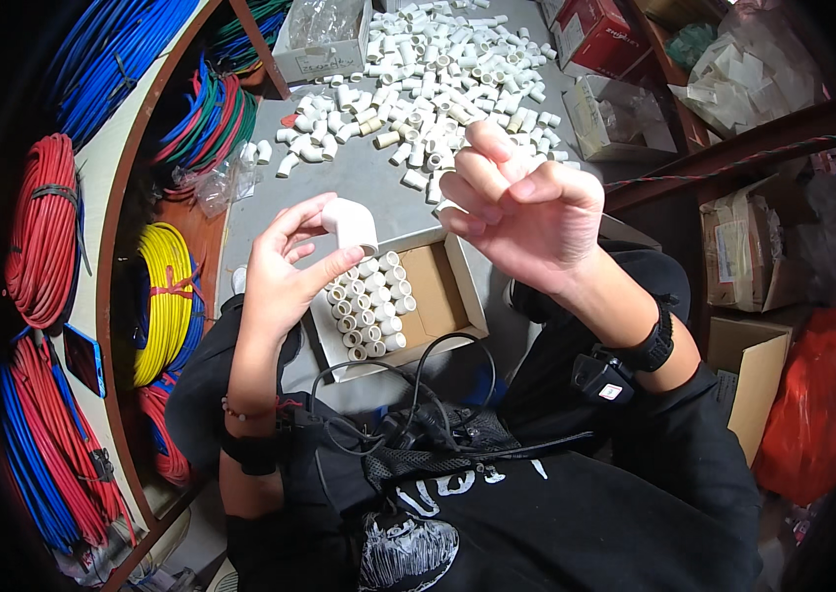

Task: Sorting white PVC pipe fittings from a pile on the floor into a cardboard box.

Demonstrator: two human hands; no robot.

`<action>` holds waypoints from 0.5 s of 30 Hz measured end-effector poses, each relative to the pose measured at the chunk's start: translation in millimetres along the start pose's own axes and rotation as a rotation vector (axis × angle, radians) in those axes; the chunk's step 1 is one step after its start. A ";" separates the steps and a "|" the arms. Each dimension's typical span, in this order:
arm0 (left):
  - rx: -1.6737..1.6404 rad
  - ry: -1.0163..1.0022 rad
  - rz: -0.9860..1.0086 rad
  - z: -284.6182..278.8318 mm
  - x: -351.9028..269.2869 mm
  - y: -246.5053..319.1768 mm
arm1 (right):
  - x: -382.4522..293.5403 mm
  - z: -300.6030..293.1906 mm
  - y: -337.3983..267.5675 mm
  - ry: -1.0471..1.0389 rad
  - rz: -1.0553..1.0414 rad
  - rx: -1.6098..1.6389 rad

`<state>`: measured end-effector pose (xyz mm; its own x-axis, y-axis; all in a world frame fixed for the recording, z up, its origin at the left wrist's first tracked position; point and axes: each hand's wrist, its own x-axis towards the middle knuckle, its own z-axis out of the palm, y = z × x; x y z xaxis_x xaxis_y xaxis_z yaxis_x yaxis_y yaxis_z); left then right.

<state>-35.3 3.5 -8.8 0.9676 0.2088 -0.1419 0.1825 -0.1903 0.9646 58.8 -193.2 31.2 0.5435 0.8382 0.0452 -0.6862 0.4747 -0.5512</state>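
Note:
My left hand [288, 259] pinches a white plastic pipe elbow [353, 224] between thumb and fingers, above a shallow cardboard box [436, 292]. Inside that box, along its left part, white pipe fittings [366, 303] stand in neat rows with their round openings up. My right hand [521, 203] is raised to the right of the box, palm turned towards me. Its fingers are loosely curled and a little apart, and nothing shows between them. Beyond both hands, a large heap of loose white pipe fittings [455, 74] spreads over the grey floor [270, 214].
To the left, a shelf [122, 170] carries coils of red cable [40, 229] and yellow cable [166, 296], plus a phone [83, 360]. At right are open cartons [617, 122] and a red plastic bag [821, 407]. Black cords [418, 377] loop across my lap.

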 end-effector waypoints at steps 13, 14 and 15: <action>-0.218 -0.132 0.024 4.4 0.1 1.8 | 2.9 -0.7 5.4 0.153 0.008 -0.675; -0.266 -0.157 0.025 3.8 -1.1 1.7 | 2.9 0.0 8.7 0.204 0.095 -0.796; -0.315 -0.183 0.028 3.1 -2.2 1.7 | 2.6 1.1 11.8 0.258 0.182 -0.918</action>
<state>-36.6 -0.2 -7.5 0.9919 0.0268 -0.1241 0.1202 0.1172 0.9858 51.6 -185.1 25.8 0.6305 0.7416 -0.2291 -0.1854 -0.1427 -0.9722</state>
